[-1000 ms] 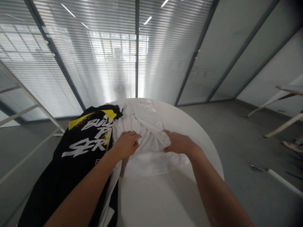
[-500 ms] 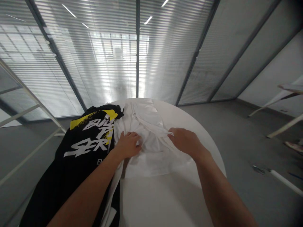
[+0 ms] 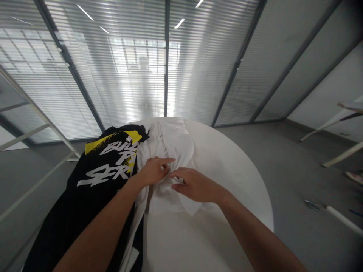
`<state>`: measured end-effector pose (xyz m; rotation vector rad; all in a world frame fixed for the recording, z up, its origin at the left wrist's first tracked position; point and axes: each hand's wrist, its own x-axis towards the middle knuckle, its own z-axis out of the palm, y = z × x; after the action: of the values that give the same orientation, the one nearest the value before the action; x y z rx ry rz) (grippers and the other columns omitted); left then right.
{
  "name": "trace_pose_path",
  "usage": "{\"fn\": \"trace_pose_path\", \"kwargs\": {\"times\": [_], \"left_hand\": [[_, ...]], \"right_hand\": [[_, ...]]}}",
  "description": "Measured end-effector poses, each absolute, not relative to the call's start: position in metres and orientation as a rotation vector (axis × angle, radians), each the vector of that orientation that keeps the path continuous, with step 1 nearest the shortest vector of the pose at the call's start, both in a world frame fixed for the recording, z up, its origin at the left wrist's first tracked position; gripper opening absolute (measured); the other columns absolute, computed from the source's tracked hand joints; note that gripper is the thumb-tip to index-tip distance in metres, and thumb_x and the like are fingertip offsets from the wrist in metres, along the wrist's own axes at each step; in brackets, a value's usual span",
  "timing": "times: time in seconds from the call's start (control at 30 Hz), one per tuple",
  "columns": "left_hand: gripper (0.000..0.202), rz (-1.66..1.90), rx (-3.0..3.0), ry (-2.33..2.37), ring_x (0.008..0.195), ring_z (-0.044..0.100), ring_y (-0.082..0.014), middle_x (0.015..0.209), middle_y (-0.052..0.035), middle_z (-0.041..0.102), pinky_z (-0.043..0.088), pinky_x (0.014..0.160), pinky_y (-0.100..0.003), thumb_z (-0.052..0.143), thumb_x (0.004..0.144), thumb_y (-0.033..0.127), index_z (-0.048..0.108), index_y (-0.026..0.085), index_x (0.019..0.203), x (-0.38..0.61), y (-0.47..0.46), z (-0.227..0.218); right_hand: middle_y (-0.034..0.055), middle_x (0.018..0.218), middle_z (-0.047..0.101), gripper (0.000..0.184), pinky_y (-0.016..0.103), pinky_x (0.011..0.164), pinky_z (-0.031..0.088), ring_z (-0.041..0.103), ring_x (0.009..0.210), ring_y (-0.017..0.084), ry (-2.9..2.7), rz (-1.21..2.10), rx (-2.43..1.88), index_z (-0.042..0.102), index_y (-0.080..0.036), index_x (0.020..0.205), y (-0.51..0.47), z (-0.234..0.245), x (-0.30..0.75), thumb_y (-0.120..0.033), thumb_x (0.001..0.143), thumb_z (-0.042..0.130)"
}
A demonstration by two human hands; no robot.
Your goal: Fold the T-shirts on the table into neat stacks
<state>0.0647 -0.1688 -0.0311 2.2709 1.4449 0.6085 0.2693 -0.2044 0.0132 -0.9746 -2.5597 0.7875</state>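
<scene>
A white garment (image 3: 176, 141) lies crumpled on a round white table (image 3: 229, 166). My left hand (image 3: 153, 170) rests flat on the garment's left part, with its fingers stretched toward the middle. My right hand (image 3: 194, 185) sits just to the right of it and pinches a fold of the white cloth between thumb and curled fingers. The fingertips of the two hands nearly meet over the garment. A black shirt (image 3: 93, 181) with yellow and white lettering lies to the left, partly under my left forearm, and hangs over the table's edge.
Glass partitions with blinds stand behind the table. A white slanted frame (image 3: 36, 113) rises at the left. White table legs (image 3: 337, 121) show at the far right, and a white rod (image 3: 340, 215) lies on the grey floor.
My right hand has moved left across the white garment, drawing its right side over toward my left hand. My left hand has stayed almost in place, its fingers now stretched out further.
</scene>
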Motion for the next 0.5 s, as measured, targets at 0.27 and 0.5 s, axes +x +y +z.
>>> {"fn": "trace_pose_path", "kwargs": {"times": [0.27, 0.5], "left_hand": [[0.029, 0.636, 2.255, 1.379, 0.092, 0.064, -0.0179, 0.092, 0.0002, 0.074, 0.043, 0.094, -0.031, 0.057, 0.082, 0.029, 0.073, 0.028, 0.107, 0.067, -0.168, -0.033], [0.031, 0.736, 2.075, 1.454, 0.075, 0.063, -0.0146, 0.08, 0.001, 0.071, 0.047, 0.075, -0.025, 0.048, 0.088, 0.035, 0.068, 0.023, 0.108, 0.07, -0.169, -0.033]], "right_hand": [[0.0032, 0.098, 0.064, 0.048, 0.024, 0.064, 0.042, 0.053, 0.068, 0.01, -2.446, 1.288, -0.969, 0.053, -0.025, 0.134, -0.192, 0.017, 0.288, -0.035, 0.087, 0.062], [0.0034, 0.097, 0.064, 0.052, 0.028, 0.079, 0.046, 0.059, 0.082, 0.012, -2.137, 1.875, -0.764, 0.056, -0.023, 0.131, -0.178, 0.011, 0.301, -0.041, 0.083, 0.067]]}}
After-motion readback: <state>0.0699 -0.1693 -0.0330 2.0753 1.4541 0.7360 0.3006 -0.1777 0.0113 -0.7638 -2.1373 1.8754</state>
